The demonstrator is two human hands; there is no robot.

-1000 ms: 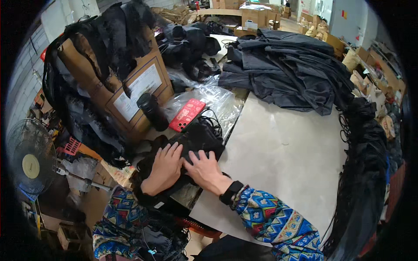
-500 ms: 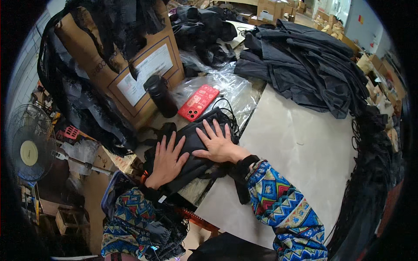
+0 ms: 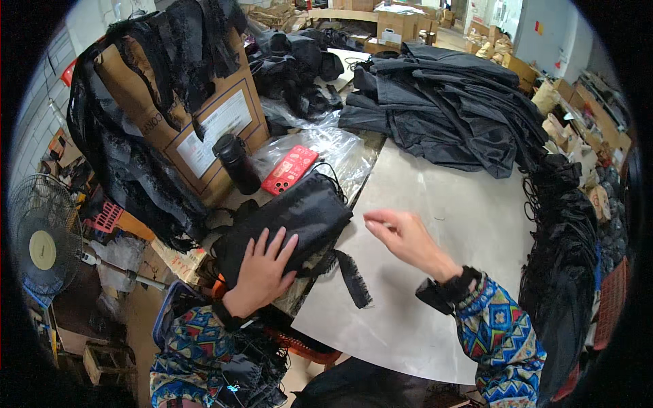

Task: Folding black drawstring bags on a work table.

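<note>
My left hand [image 3: 264,270] lies flat with spread fingers on a folded bundle of black fabric [image 3: 303,209] at the table's left edge. A frayed black strip [image 3: 352,280] sticks out from the bundle toward me. Apart from the bundle, my right hand [image 3: 405,238] hovers over the pale tabletop to its right. Its fingers are curled together, and nothing shows in them. Just beyond the bundle lie a red patterned phone [image 3: 291,170] and a thin black cord [image 3: 333,178]. A black bottle [image 3: 236,163] stands beside the phone.
A cardboard box [image 3: 248,88] draped with black strips [image 3: 102,149] stands at the left. Clear plastic film [image 3: 350,160] lies behind the phone. Black fabric [image 3: 449,102] is heaped at the back of the table [image 3: 442,197], and more hangs along its right edge. A fan [image 3: 44,248] stands far left.
My right hand has lifted off the bundle and moved right, its fingers now curled. My left hand stays on the fabric. The view has shifted slightly.
</note>
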